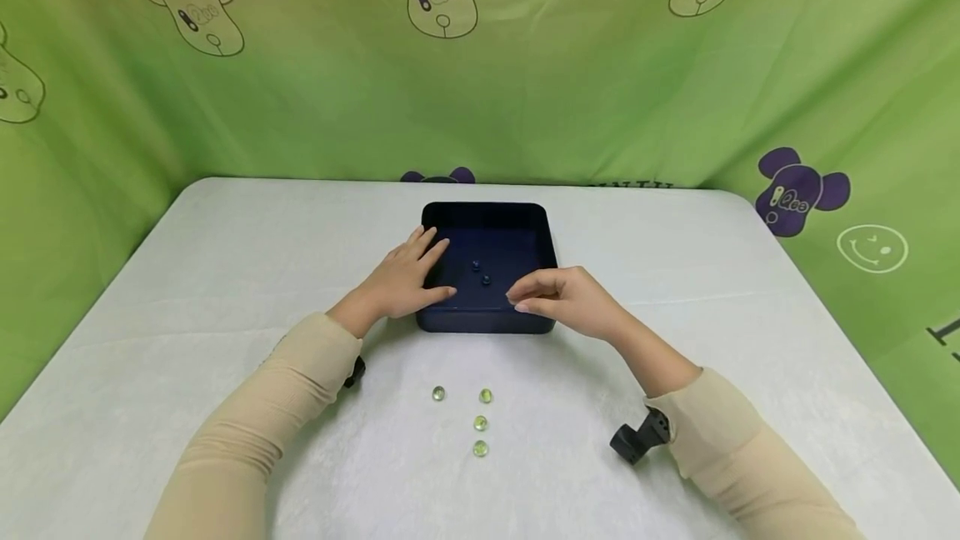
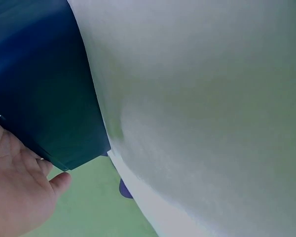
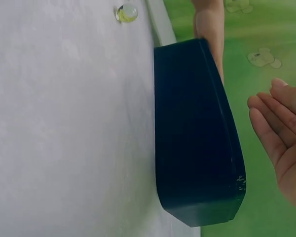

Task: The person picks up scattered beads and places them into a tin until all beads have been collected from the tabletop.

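Observation:
A dark blue square box (image 1: 487,322) stands on the white table. My left hand (image 1: 405,277) lies over its left rim, fingers spread and thumb reaching across the front left corner; part of this hand (image 2: 19,187) also appears in the left wrist view. Above the box's front right corner hovers my right hand (image 1: 562,298), fingers together and gently bent, thumb close below. Nothing shows between these fingers (image 3: 271,121) in the right wrist view. Inside the box lie two small marbles, one (image 1: 476,266) behind the other (image 1: 486,280).
In front of the box, three yellow-green marbles (image 1: 480,422) form a short column on the tabletop (image 1: 360,457). A clearer marble (image 1: 438,393) sits to their left. A green patterned curtain (image 1: 315,107) hangs behind the table.

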`<action>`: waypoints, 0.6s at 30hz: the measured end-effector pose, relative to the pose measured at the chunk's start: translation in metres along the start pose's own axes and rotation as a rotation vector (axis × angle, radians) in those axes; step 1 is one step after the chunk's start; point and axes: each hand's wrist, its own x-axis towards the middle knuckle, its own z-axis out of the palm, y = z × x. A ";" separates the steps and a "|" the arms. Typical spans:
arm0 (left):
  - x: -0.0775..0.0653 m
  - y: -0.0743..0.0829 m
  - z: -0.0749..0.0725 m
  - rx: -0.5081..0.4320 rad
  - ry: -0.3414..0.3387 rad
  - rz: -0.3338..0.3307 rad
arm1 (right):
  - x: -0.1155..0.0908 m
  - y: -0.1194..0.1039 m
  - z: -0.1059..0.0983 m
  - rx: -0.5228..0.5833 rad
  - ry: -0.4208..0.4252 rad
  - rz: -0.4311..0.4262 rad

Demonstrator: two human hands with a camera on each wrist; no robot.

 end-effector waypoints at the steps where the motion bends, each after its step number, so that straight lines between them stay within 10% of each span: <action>1: 0.000 0.000 0.000 0.003 0.003 0.003 | -0.001 0.000 0.000 0.020 -0.002 0.002; 18: 0.001 0.002 0.000 0.011 -0.006 -0.018 | -0.015 -0.003 0.010 0.150 -0.120 -0.078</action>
